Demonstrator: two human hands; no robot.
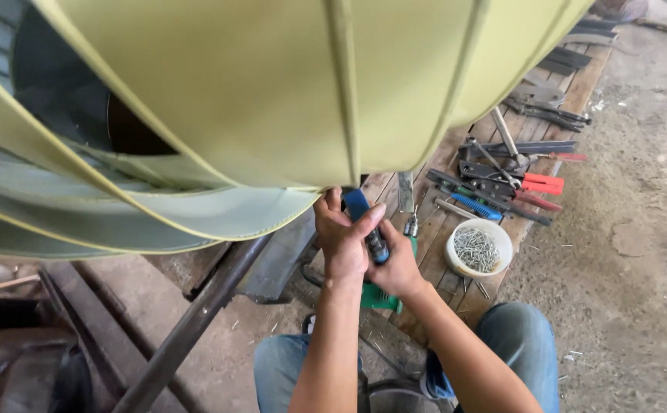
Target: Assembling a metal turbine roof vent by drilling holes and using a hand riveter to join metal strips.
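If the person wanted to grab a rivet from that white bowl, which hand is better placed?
Probably the right hand: it lies nearer the white bowl of rivets, on that side. The left hand sits farther off, also gripping the blue-handled tool.

The setting is a sheet-metal fabrication workshop with a rough, stained concrete floor [639, 252] scattered with debris. A worn wooden plank counter [440, 252] carries hand tools laid out loose: red-handled metal snips [536, 183], blue-handled pliers [475, 205], dark steel shears [544, 103] and a round white plastic bowl of small metal rivets [478, 248]. A large pale yellow-green curved sheet-metal duct with raised seams [272, 99] fills the upper view, and a rusty steel pipe [188, 329] runs beneath it among grimy metal parts.
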